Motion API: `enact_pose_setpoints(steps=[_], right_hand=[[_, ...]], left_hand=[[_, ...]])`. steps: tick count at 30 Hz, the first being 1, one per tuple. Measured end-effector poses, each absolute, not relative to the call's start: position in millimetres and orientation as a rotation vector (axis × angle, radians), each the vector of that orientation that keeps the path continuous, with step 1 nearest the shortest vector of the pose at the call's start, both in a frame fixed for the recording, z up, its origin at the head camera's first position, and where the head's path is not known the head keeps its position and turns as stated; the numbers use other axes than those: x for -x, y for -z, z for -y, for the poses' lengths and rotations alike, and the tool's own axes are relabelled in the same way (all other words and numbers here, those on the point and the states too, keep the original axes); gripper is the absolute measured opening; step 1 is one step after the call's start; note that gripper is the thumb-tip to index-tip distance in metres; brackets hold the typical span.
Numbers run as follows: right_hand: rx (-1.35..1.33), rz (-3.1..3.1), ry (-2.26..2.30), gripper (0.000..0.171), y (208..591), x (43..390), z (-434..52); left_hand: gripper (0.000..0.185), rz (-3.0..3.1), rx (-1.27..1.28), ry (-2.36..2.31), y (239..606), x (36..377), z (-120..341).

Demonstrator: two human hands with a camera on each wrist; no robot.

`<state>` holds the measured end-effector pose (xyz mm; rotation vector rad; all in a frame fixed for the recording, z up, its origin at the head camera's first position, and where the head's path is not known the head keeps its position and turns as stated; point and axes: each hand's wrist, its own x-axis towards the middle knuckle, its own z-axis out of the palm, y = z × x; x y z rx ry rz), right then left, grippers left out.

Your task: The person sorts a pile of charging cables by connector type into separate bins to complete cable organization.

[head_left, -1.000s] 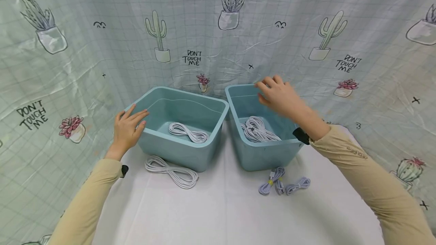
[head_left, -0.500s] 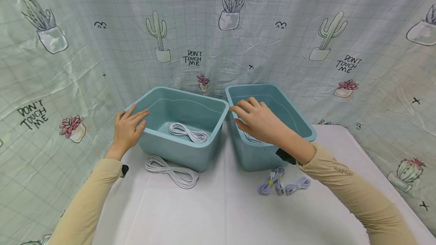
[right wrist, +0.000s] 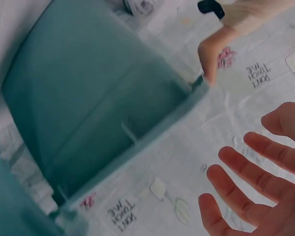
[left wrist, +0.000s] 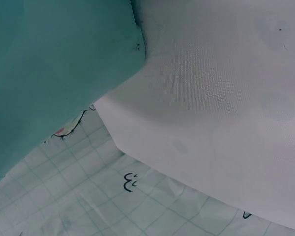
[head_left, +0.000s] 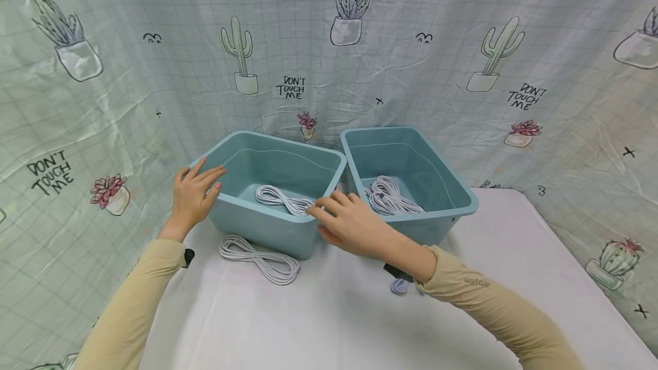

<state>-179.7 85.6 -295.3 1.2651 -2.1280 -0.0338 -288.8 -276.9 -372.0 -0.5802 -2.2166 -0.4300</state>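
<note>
My left hand (head_left: 192, 193) rests with straight fingers on the left rim corner of the left teal bin (head_left: 259, 227). A white cable coil (head_left: 285, 199) lies inside that bin. Open with fingers spread, my right hand (head_left: 339, 221) hovers at the bin's front right corner, beside the gap to the right teal bin (head_left: 437, 228). It holds nothing. The right bin holds white cable coils (head_left: 392, 197). In the right wrist view the right hand's fingers (right wrist: 246, 169) are spread above the left bin (right wrist: 88, 108). The left wrist view shows only the bin wall (left wrist: 49, 69) and the white cloth (left wrist: 211, 98).
A white cable coil (head_left: 259, 258) lies on the white tablecloth (head_left: 334, 324) in front of the left bin. Lilac cables (head_left: 398, 286) peek out from under my right forearm. A cactus-print curtain (head_left: 329, 44) closes off the back and both sides.
My right hand has come from above the right bin's far side leftward and nearer, to the left bin's front right corner. Its forearm now covers most of the lilac cables. The left hand stayed put.
</note>
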Motion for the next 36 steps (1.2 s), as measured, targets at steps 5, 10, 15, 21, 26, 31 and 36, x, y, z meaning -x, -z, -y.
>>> enact_pose_setpoints(steps=[5,10,15,21,26,31,36], right_hand=[[-1.294,2.109,0.039,0.027,315,175,-71],[-1.307,2.086,0.066,0.027,334,171,-58],[-1.333,2.107,0.087,0.026,353,168,-44],[-1.345,2.136,0.117,0.027,377,170,-30],[-1.332,2.181,0.15,0.027,396,174,-21],[-1.303,2.191,0.204,0.027,410,177,-13],[-1.279,2.174,0.251,0.026,423,180,-6]], left_hand=[[0.058,2.221,0.578,0.433,373,290,277],[0.057,2.21,0.577,0.434,373,291,277],[0.054,2.208,0.573,0.422,373,292,277],[0.057,2.21,0.575,0.429,375,292,277],[0.056,2.206,0.575,0.432,375,292,277],[0.057,2.194,0.573,0.432,375,292,277],[0.057,2.202,0.571,0.424,375,292,277]])
